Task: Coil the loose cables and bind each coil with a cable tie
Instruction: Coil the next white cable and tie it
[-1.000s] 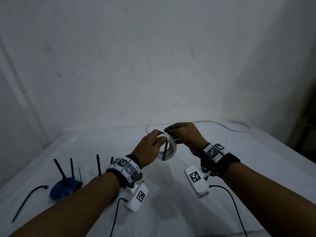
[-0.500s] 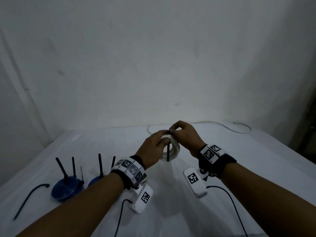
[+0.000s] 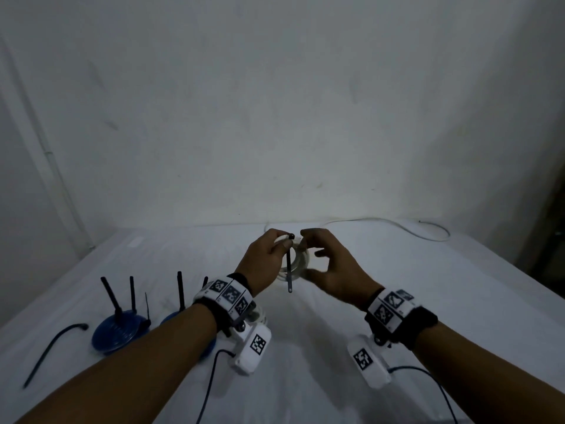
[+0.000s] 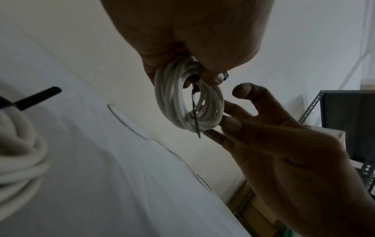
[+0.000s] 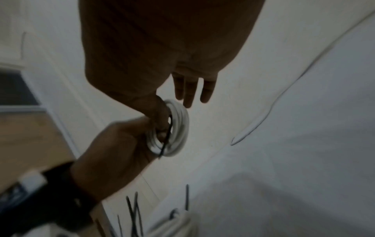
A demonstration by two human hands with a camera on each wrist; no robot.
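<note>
Right hand [image 3: 333, 270] released; left fingers [image 4: 215, 78] pinch coil [image 4: 188, 99] top.

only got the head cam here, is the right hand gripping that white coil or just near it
observer: Left wrist view: the right hand is open, its straight fingers against the lower edge of the white coil. Only the left hand grips it.
operator: any coil already tied, my view is blocked behind the left wrist
observer: Yes, a second white coil lies under that wrist with a black tie tail sticking out.
operator: whats the dark stuff past the right edge
observer: A grey metal rack beside the table.
</note>
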